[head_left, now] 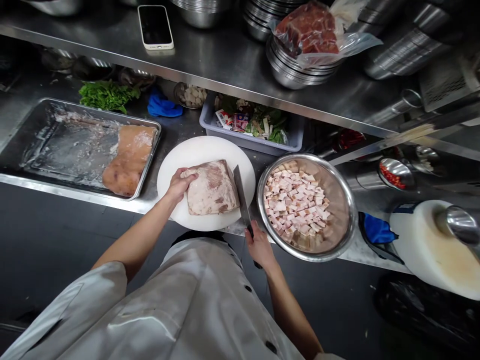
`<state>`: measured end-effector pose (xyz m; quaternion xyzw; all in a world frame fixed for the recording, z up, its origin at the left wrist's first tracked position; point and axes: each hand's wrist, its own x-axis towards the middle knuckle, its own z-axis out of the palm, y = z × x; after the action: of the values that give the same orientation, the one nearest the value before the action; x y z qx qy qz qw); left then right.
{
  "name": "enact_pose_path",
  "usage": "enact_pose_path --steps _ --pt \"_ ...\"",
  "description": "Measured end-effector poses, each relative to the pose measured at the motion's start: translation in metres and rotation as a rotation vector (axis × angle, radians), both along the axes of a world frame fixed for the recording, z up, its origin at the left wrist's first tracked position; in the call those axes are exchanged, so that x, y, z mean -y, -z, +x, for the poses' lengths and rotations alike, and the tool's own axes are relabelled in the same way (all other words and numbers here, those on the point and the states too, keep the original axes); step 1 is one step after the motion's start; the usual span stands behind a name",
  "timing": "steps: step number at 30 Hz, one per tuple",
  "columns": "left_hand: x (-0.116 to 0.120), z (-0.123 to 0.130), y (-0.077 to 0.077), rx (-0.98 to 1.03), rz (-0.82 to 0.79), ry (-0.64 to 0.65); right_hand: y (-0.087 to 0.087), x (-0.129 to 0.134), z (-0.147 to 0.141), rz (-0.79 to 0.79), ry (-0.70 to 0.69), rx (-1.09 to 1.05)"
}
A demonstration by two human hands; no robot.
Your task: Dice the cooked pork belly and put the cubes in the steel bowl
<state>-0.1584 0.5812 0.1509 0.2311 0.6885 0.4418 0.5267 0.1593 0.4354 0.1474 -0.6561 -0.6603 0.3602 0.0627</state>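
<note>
A thick slab of pale meat (212, 189) lies on the round white cutting board (176, 157). My left hand (180, 185) grips the slab's left edge, thumb on top and the other fingers partly hidden. In my right hand (259, 246), fingers wrapped round its dark handle, is a knife (242, 195); its blade stands close along the slab's right side. Whether the blade touches the meat I cannot tell. To the right, a large steel bowl (339, 200) holds diced meat (294, 202). Another piece of meat (129, 160) rests at the right end of a metal tray (71, 150).
Behind the board sits a grey bin (247, 140) with scraps and wrappers. A raised steel shelf (225, 60) crosses above, bearing a phone (155, 27), stacked bowls and bagged meat (309, 27). Greens (107, 95) and a blue cloth (163, 103) lie behind the tray. A white container (431, 245) stands right.
</note>
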Motion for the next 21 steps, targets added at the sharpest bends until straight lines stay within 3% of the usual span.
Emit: enact_pose_path --steps 4,6,9,11,16,18,21 --pt "-0.009 0.011 -0.007 0.189 0.097 0.188 -0.003 -0.006 0.001 -0.001 -0.024 -0.069" --pt "-0.009 0.014 -0.007 0.172 0.141 0.229 -0.005 -0.007 0.000 0.008 -0.023 -0.106" --pt "-0.008 0.015 -0.019 -0.083 0.170 0.118 -0.009 -0.012 -0.008 -0.006 0.037 -0.184" --pt "-0.005 0.015 -0.037 -0.340 0.234 0.119 -0.014 -0.018 -0.016 -0.077 0.093 -0.281" --pt "0.012 0.014 -0.092 -0.842 0.463 0.403 -0.035 -0.040 -0.030 -0.203 0.161 -0.551" --pt "0.020 0.011 -0.098 -0.917 0.534 0.495 -0.041 -0.044 -0.031 -0.198 0.158 -0.593" --pt "0.032 0.004 -0.090 -0.967 0.546 0.494 -0.043 -0.044 -0.030 -0.214 0.133 -0.609"
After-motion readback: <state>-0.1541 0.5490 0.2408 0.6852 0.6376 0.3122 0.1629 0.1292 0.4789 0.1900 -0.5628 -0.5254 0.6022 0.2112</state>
